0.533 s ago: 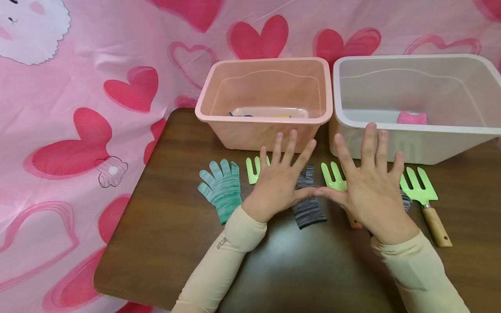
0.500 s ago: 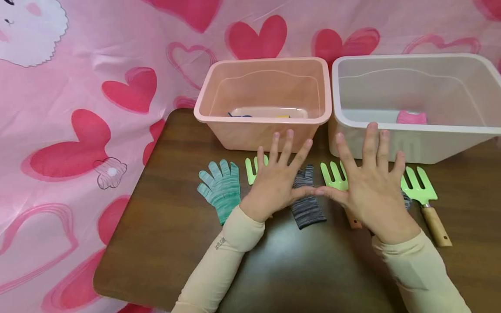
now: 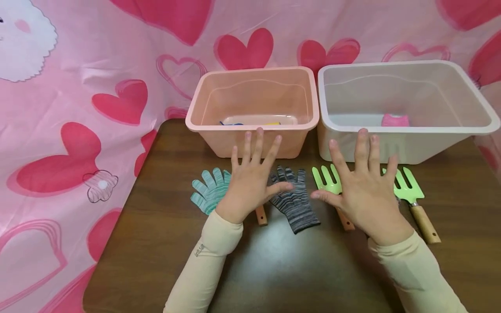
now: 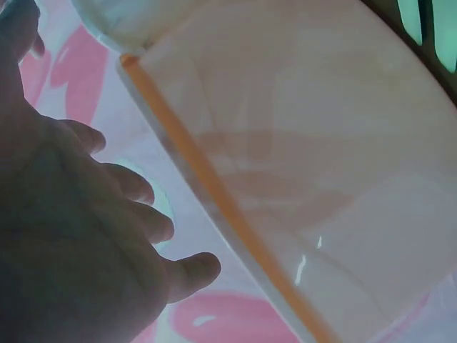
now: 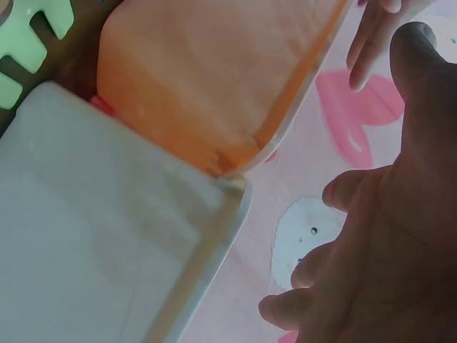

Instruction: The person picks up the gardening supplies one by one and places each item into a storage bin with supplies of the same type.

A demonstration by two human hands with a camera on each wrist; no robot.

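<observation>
In the head view my left hand (image 3: 250, 184) is spread with fingers straight and holds nothing. It overlaps a green striped glove (image 3: 209, 191) and a fork whose wooden handle (image 3: 261, 216) shows below the palm. Between the hands lies a dark grey striped glove (image 3: 296, 204). My right hand (image 3: 368, 195), also spread and holding nothing, partly covers a light green hand fork (image 3: 328, 179) and reaches across toward another green hand fork (image 3: 409, 187) with a wooden handle. Both wrist views show the palms bare, facing the bins.
A pink bin (image 3: 250, 128) with small blue and yellow things inside stands at the back. Beside it on the right is a whitish bin (image 3: 391, 129) holding a pink object (image 3: 395, 120). The brown table (image 3: 148, 261) meets a heart-patterned cloth (image 3: 98, 39) behind and at left.
My hands have drawn apart, so the thumbs no longer meet; the left moved left, uncovering more of the grey glove. The head view has shifted slightly.
</observation>
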